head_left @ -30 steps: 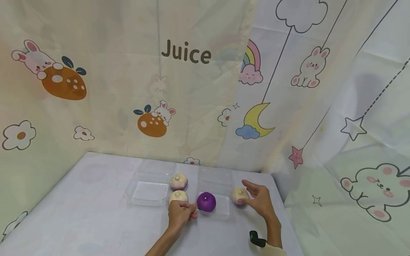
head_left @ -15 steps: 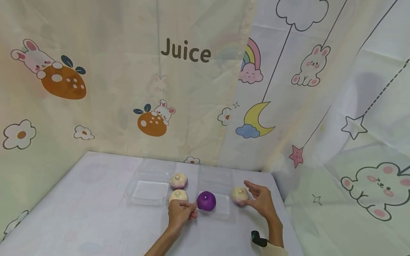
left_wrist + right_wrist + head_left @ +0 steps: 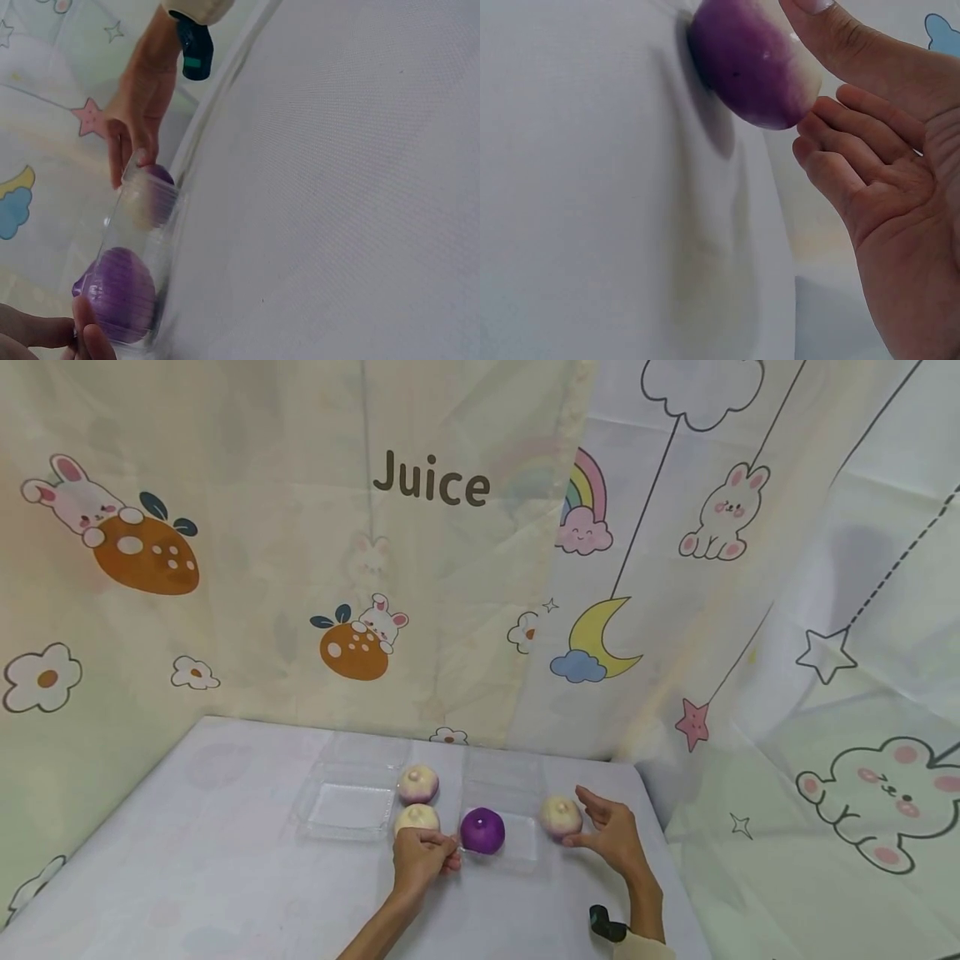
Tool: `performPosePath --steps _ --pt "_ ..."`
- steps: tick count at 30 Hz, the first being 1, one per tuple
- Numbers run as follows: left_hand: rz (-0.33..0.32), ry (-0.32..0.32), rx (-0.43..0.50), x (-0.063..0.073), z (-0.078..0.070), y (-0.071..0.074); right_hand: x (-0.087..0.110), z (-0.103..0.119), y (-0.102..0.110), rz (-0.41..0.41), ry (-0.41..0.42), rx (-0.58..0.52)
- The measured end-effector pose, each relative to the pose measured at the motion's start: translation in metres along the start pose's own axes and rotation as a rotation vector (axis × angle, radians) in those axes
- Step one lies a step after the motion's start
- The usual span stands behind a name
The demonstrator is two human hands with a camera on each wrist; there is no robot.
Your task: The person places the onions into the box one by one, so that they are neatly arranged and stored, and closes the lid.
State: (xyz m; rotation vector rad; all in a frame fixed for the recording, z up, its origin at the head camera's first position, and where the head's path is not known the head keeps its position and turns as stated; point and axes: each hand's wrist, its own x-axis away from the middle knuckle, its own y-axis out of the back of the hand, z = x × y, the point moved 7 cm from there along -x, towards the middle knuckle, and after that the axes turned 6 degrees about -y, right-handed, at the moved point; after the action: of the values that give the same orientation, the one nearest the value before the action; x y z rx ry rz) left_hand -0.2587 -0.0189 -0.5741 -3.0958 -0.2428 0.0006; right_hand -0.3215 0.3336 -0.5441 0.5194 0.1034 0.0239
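Observation:
Near the right clear plastic box (image 3: 522, 853), my left hand (image 3: 422, 862) pinches the box's front left edge between thumb and fingers. Inside that box sits a deep purple round vegetable (image 3: 482, 832), also seen through its wall in the left wrist view. My right hand (image 3: 617, 835) is spread beside a cream-and-purple turnip (image 3: 561, 817) right of the box. Its thumb is at the turnip's near side; the other fingers stretch out behind. In the right wrist view the turnip (image 3: 754, 64) shows its purple underside, and whether the hand touches it I cannot tell.
Two more cream-and-purple turnips, a far one (image 3: 418, 783) and a near one (image 3: 417, 817), sit between the boxes. A second clear plastic box (image 3: 348, 810) lies open at the left. Printed curtains (image 3: 262, 635) rise behind the white table (image 3: 225, 868).
My right hand has shifted slightly right, its thumb drawing back from the turnip's front. The left hand keeps its place on the box. The head view has drifted slightly.

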Motion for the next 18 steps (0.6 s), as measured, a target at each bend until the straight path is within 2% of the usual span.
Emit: performPosePath --steps 18 --pt "-0.003 0.021 -0.014 0.002 0.001 0.0 -0.002 -0.015 -0.007 0.008 -0.036 0.001"
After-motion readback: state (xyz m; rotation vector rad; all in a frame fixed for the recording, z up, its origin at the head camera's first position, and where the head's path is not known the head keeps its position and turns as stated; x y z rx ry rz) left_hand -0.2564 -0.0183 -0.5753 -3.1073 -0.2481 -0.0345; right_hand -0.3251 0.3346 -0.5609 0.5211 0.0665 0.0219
